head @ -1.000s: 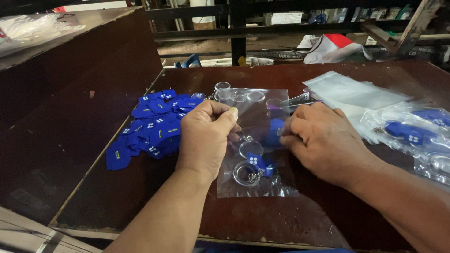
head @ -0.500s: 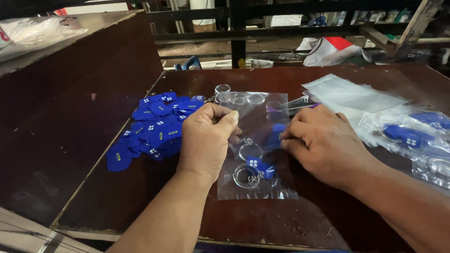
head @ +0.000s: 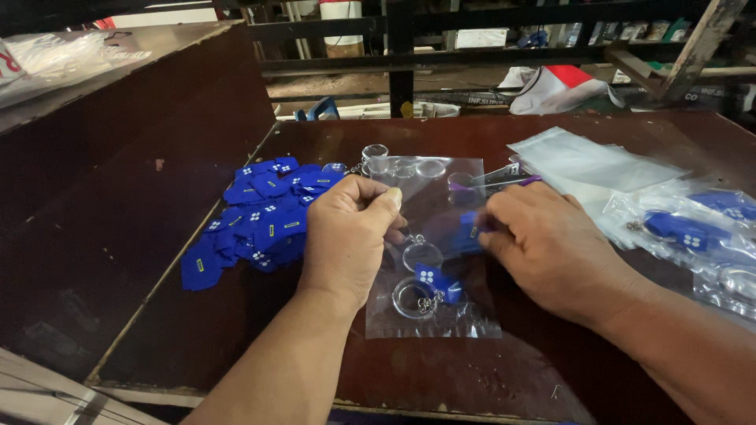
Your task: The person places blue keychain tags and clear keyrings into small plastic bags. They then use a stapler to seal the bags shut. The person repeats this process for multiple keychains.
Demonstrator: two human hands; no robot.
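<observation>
Fingers of the left hand [head: 346, 236] are curled and pinched on the near edge of a clear flat plastic bag [head: 433, 260] lying on the dark brown wooden table [head: 236, 346], while the right hand [head: 551, 252] pinches a small blue tag [head: 466, 230] at the bag's mouth. Inside lie round clear keyrings with a blue tag [head: 429, 285]. Judging by the slick film, the bag could slip from the pinch and spill its contents toward the heap of flat blue tags [head: 256, 220] just left.
</observation>
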